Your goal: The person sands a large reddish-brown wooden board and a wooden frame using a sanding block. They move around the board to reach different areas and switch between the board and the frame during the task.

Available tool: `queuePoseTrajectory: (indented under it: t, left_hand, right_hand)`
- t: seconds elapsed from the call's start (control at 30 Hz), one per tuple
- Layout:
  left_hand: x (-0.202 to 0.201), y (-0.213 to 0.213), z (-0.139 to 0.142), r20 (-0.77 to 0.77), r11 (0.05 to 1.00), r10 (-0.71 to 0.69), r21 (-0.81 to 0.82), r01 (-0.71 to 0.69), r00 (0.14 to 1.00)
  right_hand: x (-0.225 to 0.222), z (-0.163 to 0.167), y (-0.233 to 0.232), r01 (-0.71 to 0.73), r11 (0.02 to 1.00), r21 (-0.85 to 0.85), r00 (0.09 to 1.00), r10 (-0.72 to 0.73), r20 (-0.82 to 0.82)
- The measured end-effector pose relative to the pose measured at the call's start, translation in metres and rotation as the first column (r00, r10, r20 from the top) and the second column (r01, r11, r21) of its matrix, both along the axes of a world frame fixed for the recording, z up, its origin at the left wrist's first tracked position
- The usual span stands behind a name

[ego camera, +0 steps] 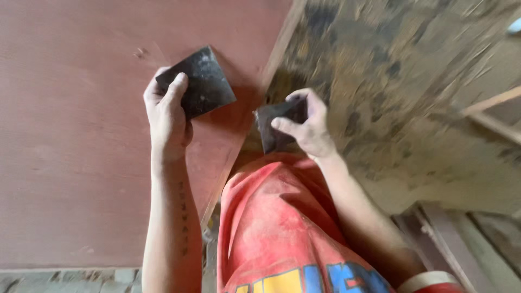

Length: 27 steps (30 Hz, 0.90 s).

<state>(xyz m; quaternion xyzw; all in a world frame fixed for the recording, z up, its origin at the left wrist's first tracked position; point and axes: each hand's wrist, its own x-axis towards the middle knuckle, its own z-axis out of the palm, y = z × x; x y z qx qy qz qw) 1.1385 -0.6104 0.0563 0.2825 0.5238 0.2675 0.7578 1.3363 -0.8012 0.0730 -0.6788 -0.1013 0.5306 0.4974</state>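
Observation:
My left hand [165, 111] pinches a dark square scraper blade [203, 81] by its lower left corner, thumb on top, holding it flat over a reddish plywood sheet [70, 135]. My right hand [309, 122] grips a second, smaller dark blade [273, 130] just past the sheet's right edge, thumb pressed across its face. The two blades sit close together, a small gap apart.
The plywood sheet's edge [271, 59] runs diagonally down the middle. To its right lies a dirty, stained floor [412, 81] with wooden strips [491, 103]. My red shirt [277, 228] fills the lower centre. Tiled flooring [65, 279] shows at bottom left.

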Motion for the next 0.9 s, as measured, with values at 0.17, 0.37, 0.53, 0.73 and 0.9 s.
queuePoseTrajectory:
  t: [0.17, 0.37, 0.53, 0.73, 0.9]
  left_hand:
    - [0.008, 0.004, -0.025, -0.062, 0.983, -0.023, 0.179, 0.034, 0.998]
    - [0.026, 0.026, -0.027, -0.181, 0.984, 0.003, 0.173, 0.028, 0.983]
    - [0.009, 0.023, -0.014, -0.187, 0.973, 0.028, 0.231, 0.017, 0.982]
    - [0.007, 0.005, 0.012, -0.113, 0.997, -0.041, 0.067, 0.049, 0.993]
    - [0.027, -0.018, 0.036, 0.080, 0.942, -0.142, -0.296, 0.159, 0.987]
  right_hand:
    - [0.025, -0.028, -0.018, 0.178, 0.980, -0.087, 0.975, -0.188, -0.117]
    - [0.054, -0.048, -0.034, 0.254, 0.960, -0.116, 0.955, -0.269, -0.129]
    - [0.031, -0.037, -0.034, 0.226, 0.969, -0.104, 0.961, -0.240, -0.141]
    - [0.016, -0.029, -0.011, 0.145, 0.988, -0.062, 0.983, -0.150, -0.105]
    - [0.025, -0.020, 0.006, 0.144, 0.989, 0.024, 0.985, -0.141, -0.100]
